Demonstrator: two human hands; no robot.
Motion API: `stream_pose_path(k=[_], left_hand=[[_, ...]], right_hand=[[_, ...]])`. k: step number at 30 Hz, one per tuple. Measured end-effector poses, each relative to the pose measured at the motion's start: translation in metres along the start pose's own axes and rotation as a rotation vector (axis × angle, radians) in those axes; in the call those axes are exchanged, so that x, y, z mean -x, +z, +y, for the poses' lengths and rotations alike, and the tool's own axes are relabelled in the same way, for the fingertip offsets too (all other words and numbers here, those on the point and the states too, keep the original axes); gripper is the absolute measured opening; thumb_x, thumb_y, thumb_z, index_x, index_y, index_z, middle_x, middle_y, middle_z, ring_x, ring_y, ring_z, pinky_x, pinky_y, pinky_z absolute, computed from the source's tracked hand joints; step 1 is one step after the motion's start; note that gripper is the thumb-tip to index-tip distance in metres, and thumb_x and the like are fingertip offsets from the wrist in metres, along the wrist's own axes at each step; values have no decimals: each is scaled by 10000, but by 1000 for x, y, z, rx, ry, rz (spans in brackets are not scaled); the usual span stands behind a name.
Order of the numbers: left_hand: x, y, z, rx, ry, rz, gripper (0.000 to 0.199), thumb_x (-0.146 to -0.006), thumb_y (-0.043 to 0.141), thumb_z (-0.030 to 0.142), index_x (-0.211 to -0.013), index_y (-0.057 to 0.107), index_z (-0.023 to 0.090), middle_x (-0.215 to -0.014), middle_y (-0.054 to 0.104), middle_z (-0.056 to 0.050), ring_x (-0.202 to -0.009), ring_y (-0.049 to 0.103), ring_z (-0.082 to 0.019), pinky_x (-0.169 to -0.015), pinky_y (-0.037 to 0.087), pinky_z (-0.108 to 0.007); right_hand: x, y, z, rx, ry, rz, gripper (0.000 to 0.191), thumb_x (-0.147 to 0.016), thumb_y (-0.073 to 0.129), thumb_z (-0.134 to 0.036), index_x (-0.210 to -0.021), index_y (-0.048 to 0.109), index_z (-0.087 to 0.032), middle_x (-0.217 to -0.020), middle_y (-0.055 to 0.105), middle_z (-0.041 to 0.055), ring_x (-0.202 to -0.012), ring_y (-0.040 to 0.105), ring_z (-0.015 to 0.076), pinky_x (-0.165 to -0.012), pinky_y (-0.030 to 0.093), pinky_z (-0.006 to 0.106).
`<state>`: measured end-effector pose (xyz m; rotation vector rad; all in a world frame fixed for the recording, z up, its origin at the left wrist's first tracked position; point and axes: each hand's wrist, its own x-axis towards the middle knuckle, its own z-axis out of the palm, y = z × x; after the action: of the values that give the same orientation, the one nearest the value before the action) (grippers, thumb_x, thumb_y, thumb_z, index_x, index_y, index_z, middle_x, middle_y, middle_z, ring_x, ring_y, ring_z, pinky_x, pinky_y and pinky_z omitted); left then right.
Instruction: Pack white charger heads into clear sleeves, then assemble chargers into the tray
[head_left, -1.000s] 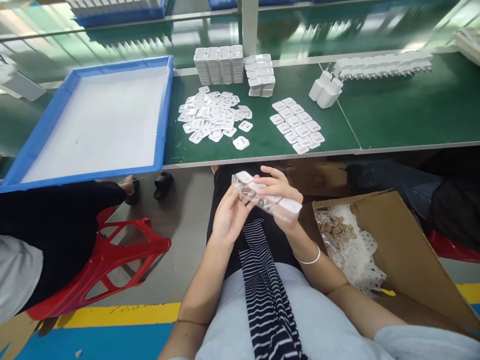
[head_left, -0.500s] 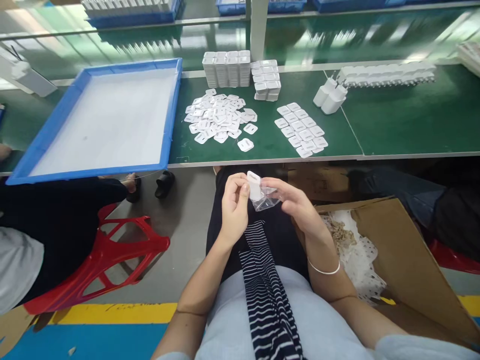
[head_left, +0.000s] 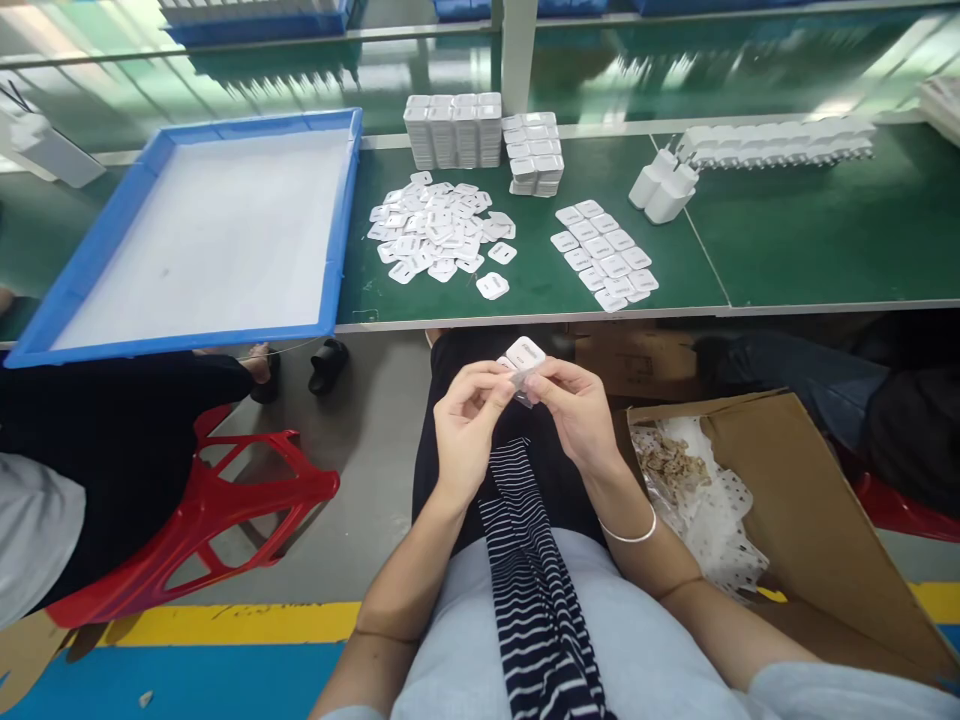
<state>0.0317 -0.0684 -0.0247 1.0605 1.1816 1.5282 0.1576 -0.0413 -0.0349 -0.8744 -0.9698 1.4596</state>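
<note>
Over my lap, just below the bench edge, my left hand [head_left: 471, 420] is closed on a small white rounded card [head_left: 526, 352] with printed lettering. Part of another white piece shows beside it at my left fingertips. My right hand [head_left: 574, 405] pinches clear plastic film [head_left: 523, 380] at the card's lower edge; whether the film is a bag or a sheet is hidden by the fingers. On the bench ahead lie a loose pile of similar white cards [head_left: 442, 225] and a neat, overlapping layout of such cards [head_left: 604, 255].
A blue-rimmed tray [head_left: 334, 240] stands on the left. Card stacks [head_left: 453, 135], white plug adapters [head_left: 666, 187] and an adapter row [head_left: 772, 145] stand farther back. An open cardboard box [head_left: 810, 520] with scraps is at my right; a person on a red stool [head_left: 247, 500] is at left.
My right hand has moved in from the right and its fingers have closed on the film. The card has turned its printed face up and shifted slightly right.
</note>
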Motion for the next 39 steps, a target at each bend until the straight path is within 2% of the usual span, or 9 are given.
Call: stream_pose_path(k=[3,7,14,17,19,23,26,32,39], left_hand=[[0,-6,2,180,-157,-99,29,-773,772,196,-754,754,184,-988,722,-53,-918,690,-162,-854,556,-279],[1,-8,5,190,-138,-95,101,-692,824,138,-759,775,196,-1002,753,-52,-921,719,-179,-849,591,-295],[1,-2,0,149,-113,52,86,-727,815,225,-762,763,166,-853,765,-48,-784,732,-164,-770,613,-279],[-12,-14,-4,282,-185,164,184,-734,810,317,-735,723,155,-726,730,-20,-643,701,-139,-673,610,-269],[-19,-26,-5,402,-198,183,184,-756,792,318,-740,696,162,-781,738,-25,-746,722,-155,-766,611,-294],[-13,-33,-11,592,-461,-73,145,-814,740,264,-769,647,163,-1169,712,-91,-1205,623,-253,-1048,491,-433],[-1,-22,-16,663,-645,-195,166,-798,755,285,-802,655,152,-1228,682,-112,-1225,604,-292,-1063,461,-473],[-6,-16,-13,346,-231,37,166,-793,760,279,-729,661,163,-889,681,-26,-821,638,-120,-794,506,-226],[-15,-29,5,66,-155,-336,179,-816,727,324,-740,657,178,-853,631,-53,-794,585,-161,-714,485,-262]], right_hand=[[0,2,2,-94,38,28,120,-744,770,-180,-653,693,-185,-720,588,-18,-607,487,86,-590,418,249],[1,6,7,-166,60,94,130,-690,812,-176,-665,686,-193,-815,631,-5,-699,577,109,-596,448,238],[1,6,10,-210,34,62,186,-714,806,-184,-644,634,-193,-807,615,-24,-630,550,74,-554,465,207],[-5,-8,3,-276,83,14,225,-741,800,-253,-640,605,-203,-728,611,-36,-626,575,79,-556,498,192],[-11,-19,-2,-304,65,84,226,-749,801,-276,-665,600,-215,-733,639,-46,-659,614,76,-583,529,172],[-14,-25,-5,-324,24,143,159,-773,788,-276,-781,633,-241,-863,692,-55,-785,686,70,-691,576,158],[-10,-19,-2,-318,9,101,138,-781,769,-246,-807,634,-239,-879,705,-49,-878,717,112,-797,597,225],[-6,-37,-9,-105,122,-116,307,-717,747,-261,-1006,650,-233,-922,751,21,-899,731,242,-867,591,461],[-24,-56,-19,123,248,-182,425,-841,641,-486,-1183,641,-235,-1118,726,86,-1023,694,241,-856,571,385]])
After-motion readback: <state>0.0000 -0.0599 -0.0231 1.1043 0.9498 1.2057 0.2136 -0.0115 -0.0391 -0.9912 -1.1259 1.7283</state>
